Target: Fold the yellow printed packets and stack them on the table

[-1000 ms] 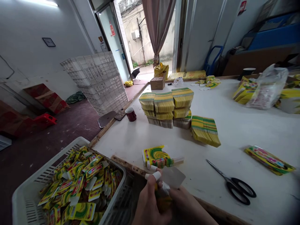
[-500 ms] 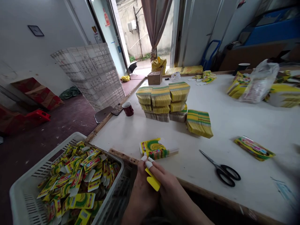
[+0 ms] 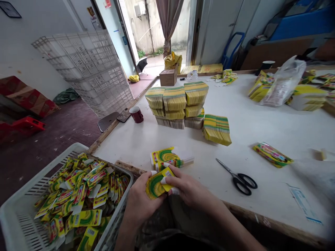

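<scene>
Both of my hands hold one small yellow-and-green printed carton [image 3: 155, 184] over the table's front edge. My left hand [image 3: 140, 195] grips its left end, thumb on the upper edge. Fingers of my right hand [image 3: 184, 183] pinch its right end, where a yellow flap shows. White covers wrap several fingertips. Just beyond lies a small pile of flat cartons [image 3: 163, 155], printed side up, with white parts to the right. To the left, a white plastic basket [image 3: 128, 177] holds many such cartons in a loose heap.
Black-handled scissors [image 3: 239, 179] lie to the right, near a wrapped pack [image 3: 272, 154]. Stacked carton bundles [image 3: 175, 101] stand mid-table, with another bundle [image 3: 217, 129] beside them. A dark red mug [image 3: 136, 115] and a phone [image 3: 124, 115] are by the left edge. White crates [image 3: 86, 69] tower behind.
The carton has come up into view between my hands, its broad printed face now turned upward. My hands have moved apart to its two ends. The whole view has shifted slightly.
</scene>
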A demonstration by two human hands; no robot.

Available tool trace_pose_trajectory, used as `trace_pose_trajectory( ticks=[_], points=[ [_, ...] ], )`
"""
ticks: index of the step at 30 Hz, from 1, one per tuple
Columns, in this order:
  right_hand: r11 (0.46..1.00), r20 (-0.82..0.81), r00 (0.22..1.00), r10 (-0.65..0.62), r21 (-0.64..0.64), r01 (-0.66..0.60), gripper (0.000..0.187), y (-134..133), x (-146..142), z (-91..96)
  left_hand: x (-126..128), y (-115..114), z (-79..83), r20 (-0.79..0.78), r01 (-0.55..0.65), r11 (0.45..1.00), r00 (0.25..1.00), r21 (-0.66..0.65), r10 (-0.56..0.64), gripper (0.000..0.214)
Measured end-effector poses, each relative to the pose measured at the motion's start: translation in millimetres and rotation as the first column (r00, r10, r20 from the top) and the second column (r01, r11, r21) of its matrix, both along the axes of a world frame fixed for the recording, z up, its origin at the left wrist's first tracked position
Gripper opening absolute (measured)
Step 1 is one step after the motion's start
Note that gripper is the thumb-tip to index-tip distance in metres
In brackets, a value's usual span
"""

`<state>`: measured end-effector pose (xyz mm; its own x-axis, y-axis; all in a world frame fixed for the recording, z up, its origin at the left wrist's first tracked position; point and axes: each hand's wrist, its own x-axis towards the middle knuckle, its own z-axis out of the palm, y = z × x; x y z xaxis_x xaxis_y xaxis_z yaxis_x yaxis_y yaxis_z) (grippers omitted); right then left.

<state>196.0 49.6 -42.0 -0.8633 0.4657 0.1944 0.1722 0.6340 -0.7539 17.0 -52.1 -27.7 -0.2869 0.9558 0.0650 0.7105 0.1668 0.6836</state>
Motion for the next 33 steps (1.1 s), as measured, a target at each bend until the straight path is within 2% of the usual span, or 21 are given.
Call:
trace_pose_trajectory(
  ticks=[3,5,7,10,13,15,17,19,21,22,23,24,25,26,27,28,29,33],
  points=[
    [0.996,-0.043,0.997,0.070,-0.047,-0.072,0.028,7,6,6.1,2,2,2.7,-0.015,0.030,1.000,0.999,-0.003,-0.030,0.052],
    [0.997,-0.114,0.993,-0.003,-0.083,-0.007,0.038,4,4,0.5,5,4,2.5,-0.066,0.007,0.999,0.998,0.032,-0.005,0.051],
    [0.980,-0.191,0.973,-0.132,-0.172,0.099,0.053,-4,-2,-9.7,8,5,0.4,-0.112,-0.034,0.997,0.993,0.074,0.042,0.052],
    [0.918,-0.238,0.943,-0.232,-0.375,0.131,0.075,-14,-9,-22.6,12,4,-6.4,-0.128,-0.064,0.990,0.989,0.122,0.079,0.053],
    [0.846,-0.244,0.918,-0.312,-0.512,0.152,0.062,-17,-14,-24.1,16,2,-16.1,-0.122,-0.066,0.985,0.989,0.157,0.086,0.053],
    [0.828,-0.230,0.901,-0.369,-0.522,0.206,0.049,-18,-19,-20.5,19,-1,-23.1,-0.116,-0.080,0.984,0.988,0.162,0.100,0.054],
    [0.835,-0.220,0.893,-0.392,-0.494,0.244,0.044,-19,-24,-15.8,20,-4,-29.0,-0.086,-0.125,0.980,0.987,0.155,0.139,0.053],
    [0.863,-0.203,0.911,-0.359,-0.443,0.241,0.042,-19,-28,-11.2,17,-8,-32.5,-0.007,-0.172,0.977,0.985,0.129,0.174,0.054],
    [0.901,-0.156,0.942,-0.298,-0.373,0.223,0.043,-14,-30,-7.1,5,-11,-32.5,0.160,-0.275,0.951,0.954,0.142,0.252,0.055],
    [0.916,-0.112,0.948,-0.296,-0.315,0.249,0.046,-8,-30,-5.5,-4,-12,-31.2,0.281,-0.377,0.909,0.905,0.177,0.320,0.055],
    [0.921,-0.063,0.942,-0.330,-0.239,0.306,0.050,-1,-30,-4.3,-14,-13,-29.1,0.425,-0.504,0.836,0.820,0.219,0.383,0.054],
    [0.909,-0.020,0.920,-0.392,-0.162,0.384,0.053,7,-29,-3.9,-25,-15,-26.8,0.576,-0.642,0.727,0.699,0.244,0.424,0.051],
    [0.875,0.022,0.876,-0.482,-0.044,0.483,0.052,16,-28,-4.3,-35,-15,-24.6,0.709,-0.760,0.607,0.558,0.230,0.430,0.046],
    [0.849,0.040,0.849,-0.528,0.011,0.528,0.051,25,-27,-5.6,-45,-16,-23.0,0.802,-0.840,0.510,0.429,0.185,0.415,0.042],
    [0.833,0.057,0.831,-0.553,0.050,0.551,0.050,33,-26,-7.8,-52,-17,-22.4,0.856,-0.881,0.455,0.330,0.128,0.398,0.040],
    [0.828,0.075,0.825,-0.560,0.074,0.555,0.049,40,-26,-10.6,-56,-16,-23.0,0.881,-0.898,0.433,0.263,0.075,0.394,0.039],
    [0.833,0.089,0.828,-0.553,0.080,0.548,0.048,45,-27,-13.7,-58,-16,-24.7,0.886,-0.900,0.435,0.230,0.037,0.402,0.038],
    [0.851,0.099,0.846,-0.524,0.089,0.517,0.043,54,-28,-22.6,-44,-6,-37.6,0.897,-0.860,0.511,0.235,0.011,0.375,0.033]
  ],
)
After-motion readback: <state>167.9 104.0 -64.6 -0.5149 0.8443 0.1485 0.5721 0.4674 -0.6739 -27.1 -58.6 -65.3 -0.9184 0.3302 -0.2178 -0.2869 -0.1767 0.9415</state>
